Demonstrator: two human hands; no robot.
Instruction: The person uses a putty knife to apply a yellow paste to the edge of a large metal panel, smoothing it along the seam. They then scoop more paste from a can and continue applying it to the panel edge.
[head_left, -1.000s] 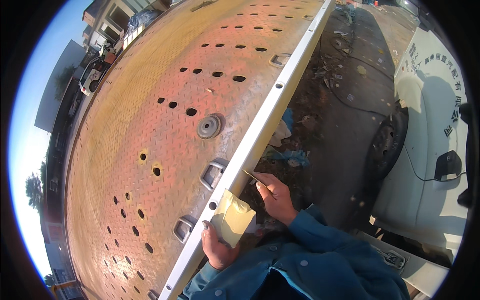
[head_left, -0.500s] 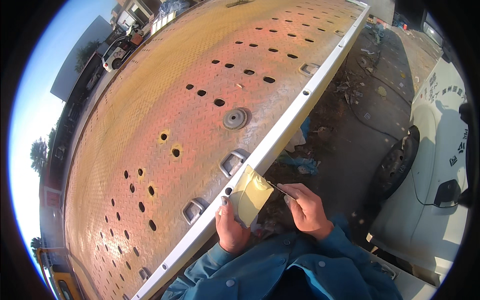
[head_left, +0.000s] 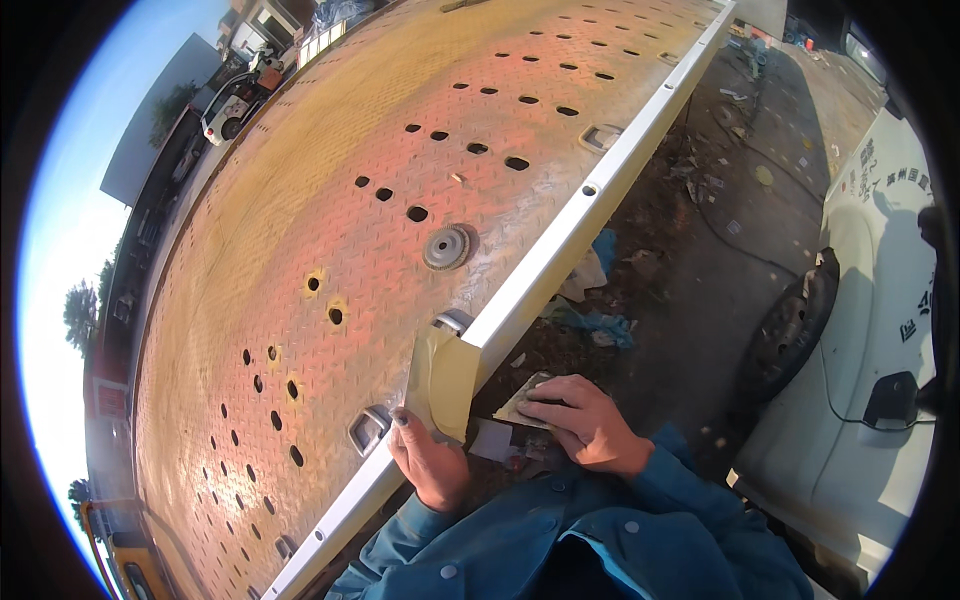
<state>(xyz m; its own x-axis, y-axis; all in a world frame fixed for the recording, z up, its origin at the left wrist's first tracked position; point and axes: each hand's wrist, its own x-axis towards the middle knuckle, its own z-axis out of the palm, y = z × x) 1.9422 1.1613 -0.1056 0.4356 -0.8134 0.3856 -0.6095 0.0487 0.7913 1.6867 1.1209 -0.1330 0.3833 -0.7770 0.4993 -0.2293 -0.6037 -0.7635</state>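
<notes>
My left hand [head_left: 432, 466] grips the lower edge of a flat sheet [head_left: 443, 385] coated with pale yellow paste, its thumb on the near side. The sheet stands tilted above the white rail [head_left: 589, 192] along the deck's edge and covers part of it. To its right, my right hand [head_left: 590, 425] pinches a thin, flat scraper [head_left: 526, 398] with pale smears on it, fingers laid over its top. The scraper is apart from the sheet. A bent metal loop [head_left: 371, 428] sits on the deck left of my left hand.
A large patterned steel deck [head_left: 300, 220], worn yellow and red with rows of oval holes, slopes away left. A round grey disc [head_left: 447, 246] lies on it. On the right stand a white vehicle [head_left: 870, 330] and a dark wheel [head_left: 800, 325]. Blue scraps [head_left: 600, 325] litter the ground.
My left hand and the coated sheet have moved left, over the rail. My right hand has shifted slightly left and down, and its scraper now lies flatter, farther from the sheet.
</notes>
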